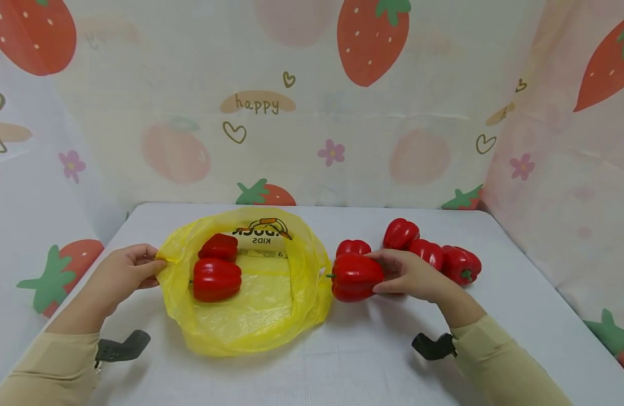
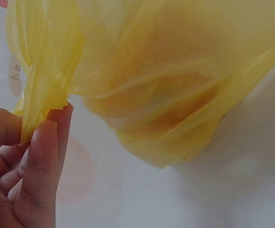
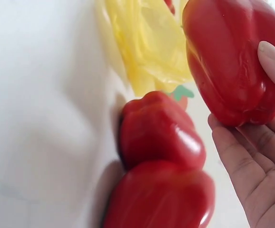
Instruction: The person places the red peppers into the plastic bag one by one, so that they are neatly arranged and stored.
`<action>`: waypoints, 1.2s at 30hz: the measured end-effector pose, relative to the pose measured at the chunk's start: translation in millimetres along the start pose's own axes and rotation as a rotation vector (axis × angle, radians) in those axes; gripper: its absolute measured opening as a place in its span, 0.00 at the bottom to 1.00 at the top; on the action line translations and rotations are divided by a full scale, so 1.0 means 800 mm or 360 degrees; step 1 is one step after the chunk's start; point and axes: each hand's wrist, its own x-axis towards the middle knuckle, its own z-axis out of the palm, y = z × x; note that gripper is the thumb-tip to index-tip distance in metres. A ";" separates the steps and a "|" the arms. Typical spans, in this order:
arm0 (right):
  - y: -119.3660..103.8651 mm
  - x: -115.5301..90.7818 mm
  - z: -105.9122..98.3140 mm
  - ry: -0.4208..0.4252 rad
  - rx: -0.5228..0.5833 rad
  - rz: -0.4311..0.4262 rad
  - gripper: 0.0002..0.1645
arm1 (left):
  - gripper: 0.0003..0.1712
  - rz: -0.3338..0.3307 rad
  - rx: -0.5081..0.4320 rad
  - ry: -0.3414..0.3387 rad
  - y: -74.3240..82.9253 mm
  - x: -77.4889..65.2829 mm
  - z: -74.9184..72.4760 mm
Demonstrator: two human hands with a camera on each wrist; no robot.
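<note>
My left hand (image 1: 125, 275) pinches the left rim of a yellow plastic bag (image 1: 308, 282), which lies with its mouth wide open on the table. Inside the bag, one red bell pepper (image 1: 217, 282) sits in front of another pepper (image 1: 219, 247). Just off the bag's right rim, my right hand (image 1: 416, 275) grips a red bell pepper (image 1: 356, 279) between thumb and fingers, its green stem toward the bag. In the right wrist view this pepper (image 3: 232, 57) is raised beside two others, a smaller-looking one (image 3: 159, 133) and a nearer one (image 3: 161, 197).
Behind the held pepper, a loose bell pepper (image 1: 352, 247) shows its top. Toward the back right are three more: one at the rear (image 1: 400, 233), a middle one (image 1: 426, 253) and a right one (image 1: 461, 265). A strawberry-print curtain (image 1: 332, 113) surrounds the white table (image 1: 363, 361).
</note>
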 end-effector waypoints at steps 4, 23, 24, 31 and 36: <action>-0.009 0.010 0.001 0.0004 -0.0078 -0.0047 0.36 | 0.26 -0.0009 0.0000 -0.0002 0.000 0.000 0.001; -0.074 0.070 0.033 -0.0243 -0.0084 -0.0173 0.35 | 0.27 -0.0036 0.0006 -0.0004 -0.002 0.003 0.002; -0.078 0.074 0.036 -0.0263 -0.0075 -0.0192 0.35 | 0.27 -0.0034 0.0008 -0.0004 -0.002 0.003 0.003; -0.101 0.098 0.062 -0.0408 -0.0002 -0.0365 0.32 | 0.26 -0.0031 0.0016 -0.0003 -0.001 0.004 0.003; -0.116 0.112 0.080 -0.0474 0.0025 -0.0458 0.31 | 0.27 -0.0032 0.0004 -0.0010 -0.002 0.004 0.003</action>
